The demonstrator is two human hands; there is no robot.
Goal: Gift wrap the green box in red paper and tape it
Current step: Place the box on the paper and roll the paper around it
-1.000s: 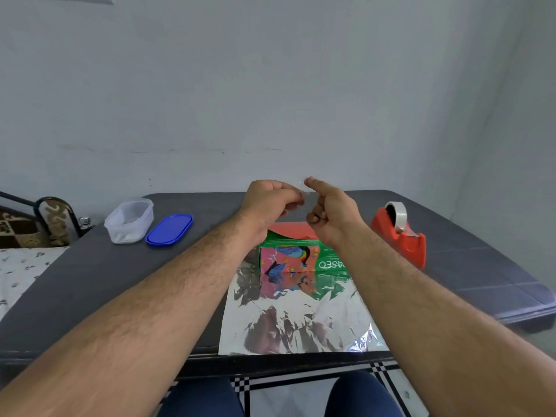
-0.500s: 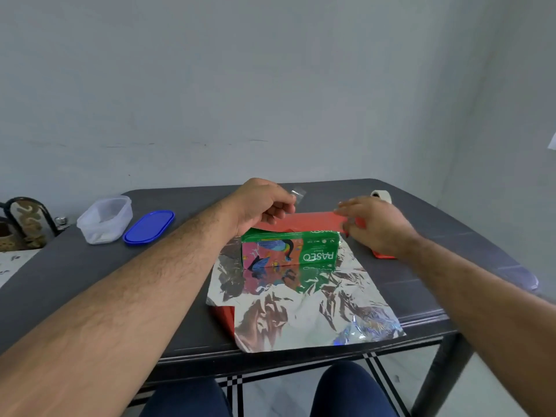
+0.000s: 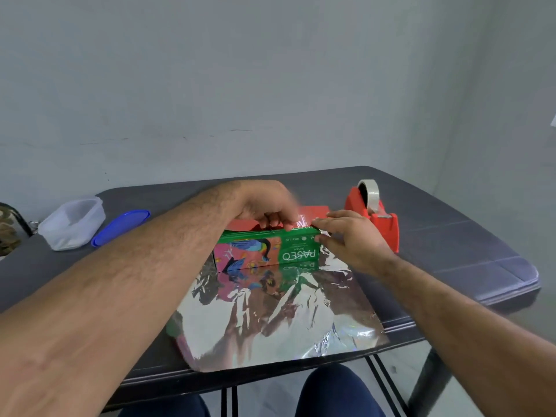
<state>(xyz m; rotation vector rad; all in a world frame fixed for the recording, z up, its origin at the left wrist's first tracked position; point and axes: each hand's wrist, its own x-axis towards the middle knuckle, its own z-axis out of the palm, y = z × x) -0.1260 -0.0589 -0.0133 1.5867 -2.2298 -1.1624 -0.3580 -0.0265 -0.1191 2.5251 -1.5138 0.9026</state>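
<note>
The green box [image 3: 264, 251] stands on the wrapping paper [image 3: 270, 320], which lies silver side up. A red flap of the paper [image 3: 314, 210] is folded over the box's top from the far side. My left hand [image 3: 264, 206] sits on top of the box and pinches a short piece of clear tape [image 3: 301, 219] at the flap's near edge. My right hand [image 3: 352, 236] lies at the box's upper right corner, its straight fingers touching the box and the flap there. The hands hide most of the box's top.
A red tape dispenser [image 3: 376, 218] with a roll stands just right of the box, behind my right hand. A clear plastic container [image 3: 72, 222] and its blue lid [image 3: 120, 227] lie at the far left of the dark table [image 3: 451, 251]. The paper overhangs the near edge.
Both hands came down from in front of me to the box. The left brought the tape piece onto the top; the right moved to the box's right corner.
</note>
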